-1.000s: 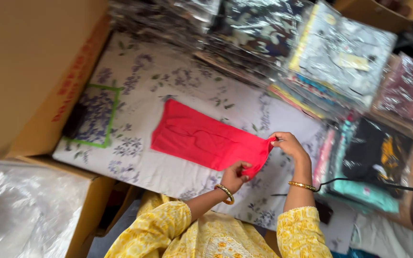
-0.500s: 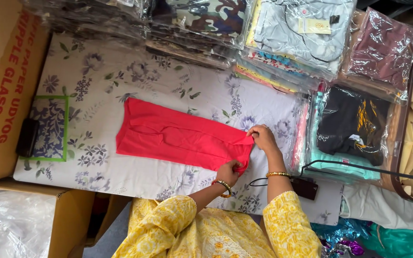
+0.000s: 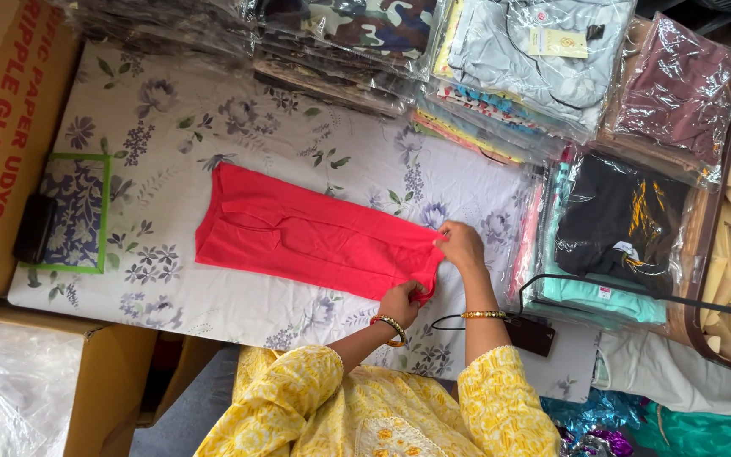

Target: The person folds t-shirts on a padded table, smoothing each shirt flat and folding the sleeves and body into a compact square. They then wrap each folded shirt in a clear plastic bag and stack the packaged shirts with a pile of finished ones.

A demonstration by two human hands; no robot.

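The red garment [image 3: 310,234] lies flat mid-sheet on the floral-covered table [image 3: 213,127], and both hands pinch its end at about four o'clock: the left hand [image 3: 399,302] on the near corner, the right hand [image 3: 462,245] on the far corner, fingers closed on cloth. Uneven pulling could skew the fold, I'd say, or drag fabric against the bagged clothes [image 3: 615,224] at three o'clock.

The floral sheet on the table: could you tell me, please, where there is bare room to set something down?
The floral sheet is bare between the red garment and the bagged stacks along the far edge, and between the garment and the green-bordered cloth. A narrower strip runs along the near edge. It is crowded by the packaged clothes, where both hands grip the garment's end.
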